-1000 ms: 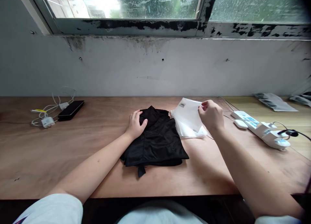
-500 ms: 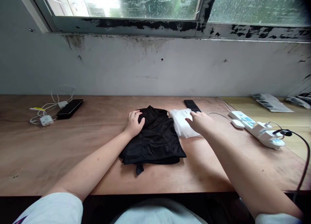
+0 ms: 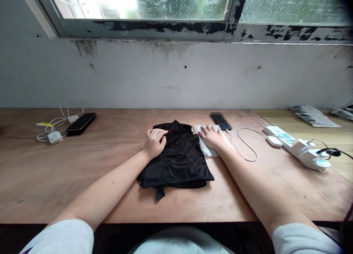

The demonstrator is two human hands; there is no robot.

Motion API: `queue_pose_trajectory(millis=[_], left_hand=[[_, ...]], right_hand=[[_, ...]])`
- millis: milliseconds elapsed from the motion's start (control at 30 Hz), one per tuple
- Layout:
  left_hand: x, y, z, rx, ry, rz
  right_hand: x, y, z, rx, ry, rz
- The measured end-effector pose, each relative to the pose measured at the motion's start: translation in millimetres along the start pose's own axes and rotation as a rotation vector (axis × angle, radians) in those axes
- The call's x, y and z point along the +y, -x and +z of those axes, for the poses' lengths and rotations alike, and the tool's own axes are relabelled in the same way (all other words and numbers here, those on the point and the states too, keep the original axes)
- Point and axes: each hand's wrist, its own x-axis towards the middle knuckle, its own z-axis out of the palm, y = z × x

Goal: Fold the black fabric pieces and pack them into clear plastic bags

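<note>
Soft-looking cloth in the black folded bundle (image 3: 182,158), smooth, faintly satiny along the creases. Thin, slightly sheer plastic, by the look of it, in the white stack (image 3: 206,149). Wood across the tabletop (image 3: 82,173), smooth and low in sheen (grain plainly visible). Smooth white plastic on the power strip (image 3: 300,151); dark, sleek casing with a shiny edge on the black slab (image 3: 81,124). Matt, stained paint over the wall (image 3: 124,77). Apparently metal in the window frame (image 3: 165,26), rough where flaked. Speckled glass in the pane (image 3: 176,4).

Over on the wooden table (image 3: 82,173), a black rectangular case (image 3: 81,124) lies beside tangled white cables (image 3: 59,122); a white plastic power strip (image 3: 296,145) sits opposite.
</note>
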Motion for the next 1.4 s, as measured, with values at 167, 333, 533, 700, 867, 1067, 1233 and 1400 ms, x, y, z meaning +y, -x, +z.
queue_pose_trajectory(millis=[167,333,533,700,867,1067,1233,1400], left_hand=[[6.0,4.0,-6.7,-0.028,0.179,0.265],[9.8,6.5,-9.8,-0.072,0.257,0.289],[6.6,3.0,0.0,-0.107,0.131,0.101],[5.5,1.5,7.5,-0.102,-0.034,-0.056],[3.1,1.0,13.2,-0.130,-0.163,-0.188],[0.2,0.8,9.9,-0.101,-0.021,-0.058],[0.8,1.8,5.0,0.052,0.119,0.062],[0.7,3.0,-0.7,0.171,0.061,0.015]], right_hand=[[1.8,-3.2,1.3,0.000,-0.012,-0.009],[3.2,-3.0,1.3,-0.010,-0.035,-0.022],[4.4,-6.6,-5.8,0.138,0.017,-0.024],[3.6,-9.6,-5.2,0.070,-0.005,-0.080],[2.8,-7.1,-5.2,0.101,-0.063,-0.093],[-17.5,-1.4,-23.9,0.304,-0.244,-0.199],[-55.8,-1.7,-50.8,0.162,-0.499,-0.476],[-85.4,-3.1,-87.0,-0.241,-0.766,-0.655]])
